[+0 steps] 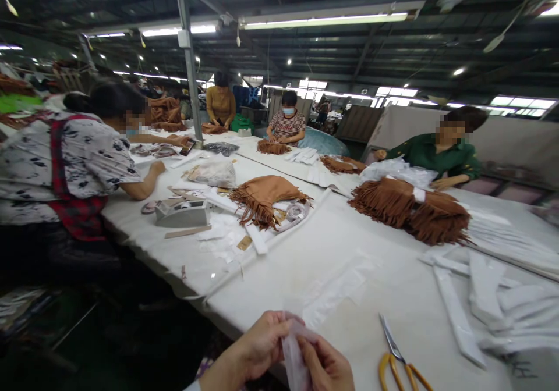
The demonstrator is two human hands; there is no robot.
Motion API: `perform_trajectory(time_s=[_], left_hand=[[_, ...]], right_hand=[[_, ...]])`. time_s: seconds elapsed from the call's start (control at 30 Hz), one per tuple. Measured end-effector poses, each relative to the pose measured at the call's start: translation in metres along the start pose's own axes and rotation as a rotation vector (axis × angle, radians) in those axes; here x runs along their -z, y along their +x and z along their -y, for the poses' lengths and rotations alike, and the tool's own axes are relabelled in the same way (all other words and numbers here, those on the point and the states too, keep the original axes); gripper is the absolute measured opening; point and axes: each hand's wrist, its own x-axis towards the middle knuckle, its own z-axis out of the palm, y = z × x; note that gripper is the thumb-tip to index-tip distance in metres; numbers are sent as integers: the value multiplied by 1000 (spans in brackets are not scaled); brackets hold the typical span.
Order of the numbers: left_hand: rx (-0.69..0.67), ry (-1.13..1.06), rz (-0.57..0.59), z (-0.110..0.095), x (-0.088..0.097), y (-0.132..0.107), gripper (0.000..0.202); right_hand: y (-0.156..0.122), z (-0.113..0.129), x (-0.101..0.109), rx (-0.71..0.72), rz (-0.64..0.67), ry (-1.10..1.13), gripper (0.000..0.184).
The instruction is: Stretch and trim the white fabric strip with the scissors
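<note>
Thin, clear plastic is what I have between my hands: a small plastic sleeve pinched at the near edge of the white table. My left hand closes its fingers on the sleeve's upper left side, and my right hand grips it from the right, thumb pressed against the film. The sleeve hangs down between both hands, just over the table's edge.

Just beside my right hand lie yellow-handled scissors, blades pointing away from me. Further right sit folded white paper strips, some stacked, some loose. A flat clear bag lies on the table just beyond my hands.

Mid-table I see a brown fringed bag, and to its right a larger pile of fringed bags. A grey tape dispenser stands near the left edge, close to a person in a floral top who leans over the table. A person in green works on the far right, and a person in a striped shirt sits at the far end; there is printing across that shirt, too small for me to read.
</note>
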Motion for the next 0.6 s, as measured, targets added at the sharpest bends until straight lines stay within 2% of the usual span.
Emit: perform_trajectory(time_s=[0.17, 0.37, 0.47, 0.6], left_hand=[[-12, 15, 121, 0, -20, -10, 24], [-34, -95, 59, 4, -20, -9, 27], [-15, -149, 63, 7, -17, -8, 28], [38, -163, 75, 11, -16, -8, 42]], right_hand=[[12, 9, -1, -22, -119, 27, 54], [13, -9, -1, -13, -200, -106, 55], [16, -20, 1, 8, -279, -172, 57], [16, -21, -3, 17, -352, -202, 60]])
